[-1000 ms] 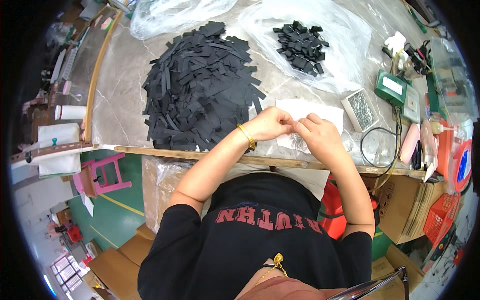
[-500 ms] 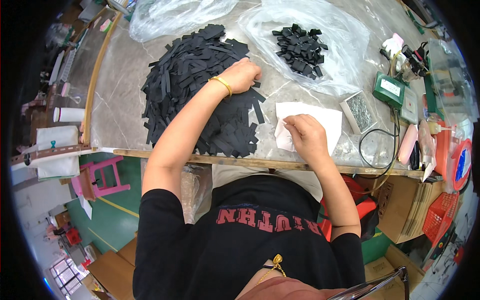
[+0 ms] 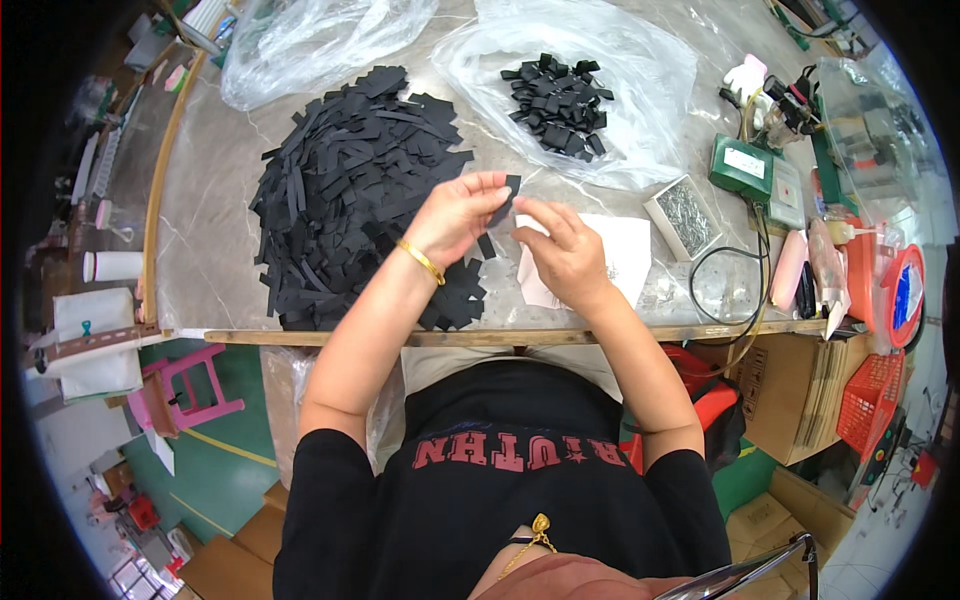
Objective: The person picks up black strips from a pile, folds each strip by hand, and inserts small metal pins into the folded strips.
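Note:
My left hand [image 3: 455, 215], with a yellow bangle at the wrist, pinches one flat black fabric strip [image 3: 510, 192] above the table. Facing it, my right hand [image 3: 572, 255] has its thumb and fingertips closed close to the strip's edge. Whatever those fingertips hold is too small to make out. Under and beside the right hand lies a sheet of white paper [image 3: 630, 240] with tiny dark bits on it. A large heap of loose black strips [image 3: 335, 200] spreads beneath and left of my left forearm.
Folded black pieces [image 3: 558, 105] lie on a clear plastic bag [image 3: 650, 120] at the back. A small white box [image 3: 661, 231] of metal pins stands right of the paper. Farther right are a green box [image 3: 741, 168], a looping black cable [image 3: 697, 290] and a red basket [image 3: 873, 402].
My left hand has come off the heap toward the middle, bringing a black strip. My right hand has risen from the paper to meet it. The whole view has shifted slightly.

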Motion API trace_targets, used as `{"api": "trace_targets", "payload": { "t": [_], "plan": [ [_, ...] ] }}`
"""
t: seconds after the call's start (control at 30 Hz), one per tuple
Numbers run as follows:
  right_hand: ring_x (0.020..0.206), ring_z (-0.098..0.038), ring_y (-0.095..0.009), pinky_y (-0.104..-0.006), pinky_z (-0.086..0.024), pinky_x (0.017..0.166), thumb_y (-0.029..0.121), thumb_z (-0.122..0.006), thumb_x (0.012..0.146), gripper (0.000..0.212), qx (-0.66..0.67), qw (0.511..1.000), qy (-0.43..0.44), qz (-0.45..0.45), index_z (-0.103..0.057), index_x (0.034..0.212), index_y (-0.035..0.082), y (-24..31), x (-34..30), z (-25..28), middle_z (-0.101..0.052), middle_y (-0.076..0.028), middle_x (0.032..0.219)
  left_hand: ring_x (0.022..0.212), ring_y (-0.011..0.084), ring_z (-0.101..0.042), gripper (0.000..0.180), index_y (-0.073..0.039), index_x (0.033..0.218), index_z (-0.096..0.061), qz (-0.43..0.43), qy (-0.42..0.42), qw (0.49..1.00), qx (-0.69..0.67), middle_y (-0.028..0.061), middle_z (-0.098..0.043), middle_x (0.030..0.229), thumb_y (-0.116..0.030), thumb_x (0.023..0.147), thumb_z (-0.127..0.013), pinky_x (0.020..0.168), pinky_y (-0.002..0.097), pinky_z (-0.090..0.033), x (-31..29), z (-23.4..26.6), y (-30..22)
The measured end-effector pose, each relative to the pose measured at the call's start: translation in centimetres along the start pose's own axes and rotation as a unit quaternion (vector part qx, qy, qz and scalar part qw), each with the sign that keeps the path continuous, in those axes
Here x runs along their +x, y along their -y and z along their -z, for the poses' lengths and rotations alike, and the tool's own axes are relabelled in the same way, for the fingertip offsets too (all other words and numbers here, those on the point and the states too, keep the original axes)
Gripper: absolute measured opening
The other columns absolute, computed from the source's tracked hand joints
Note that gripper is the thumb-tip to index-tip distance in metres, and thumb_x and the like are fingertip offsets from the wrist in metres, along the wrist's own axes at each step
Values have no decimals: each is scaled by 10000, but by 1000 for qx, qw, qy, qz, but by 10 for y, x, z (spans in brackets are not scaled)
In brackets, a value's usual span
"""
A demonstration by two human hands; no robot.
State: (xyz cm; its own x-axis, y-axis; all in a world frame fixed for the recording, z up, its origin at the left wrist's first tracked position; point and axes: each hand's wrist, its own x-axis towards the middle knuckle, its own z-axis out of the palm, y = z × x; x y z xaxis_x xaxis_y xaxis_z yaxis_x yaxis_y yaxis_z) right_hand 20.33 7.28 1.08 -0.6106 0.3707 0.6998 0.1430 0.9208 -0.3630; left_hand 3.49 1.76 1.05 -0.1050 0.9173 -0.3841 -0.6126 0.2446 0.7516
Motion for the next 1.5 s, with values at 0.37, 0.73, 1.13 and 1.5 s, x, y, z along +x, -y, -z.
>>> {"api": "trace_targets", "payload": {
  "t": [0.37,0.73,1.13,1.5],
  "plan": [
    [636,-561,-229,-304,-461,582,3,-626,683,81,208,935,58,-280,-611,762,10,12,2,8,-603,-104,795,742,121,-573,133,14,933,-573,-114,-43,992,44,61,-611,852,-80,840,-558,694,235,-453,-14,-18,32],
    [643,-581,-248,-329,-460,586,32,-625,696,44,116,936,118,-310,-615,733,10,38,14,33,-598,-116,752,752,127,-592,184,38,982,-593,-157,-20,983,91,81,-625,879,-70,836,-564,693,238,-478,-38,-27,34],
    [650,-521,-82,-224,-432,607,11,-639,726,85,319,880,-1,-351,-641,811,6,72,-10,60,-614,-38,753,732,102,-575,165,33,953,-609,-181,2,973,142,68,-620,850,-47,810,-590,663,225,-492,-98,-39,38],
    [596,-508,-41,-183,-408,535,6,-599,775,75,311,886,-95,-331,-630,840,-13,116,-44,62,-603,-27,747,732,87,-567,167,27,962,-589,-220,-9,963,157,46,-609,833,-66,824,-581,665,216,-477,-147,-62,55]
  ]
}}
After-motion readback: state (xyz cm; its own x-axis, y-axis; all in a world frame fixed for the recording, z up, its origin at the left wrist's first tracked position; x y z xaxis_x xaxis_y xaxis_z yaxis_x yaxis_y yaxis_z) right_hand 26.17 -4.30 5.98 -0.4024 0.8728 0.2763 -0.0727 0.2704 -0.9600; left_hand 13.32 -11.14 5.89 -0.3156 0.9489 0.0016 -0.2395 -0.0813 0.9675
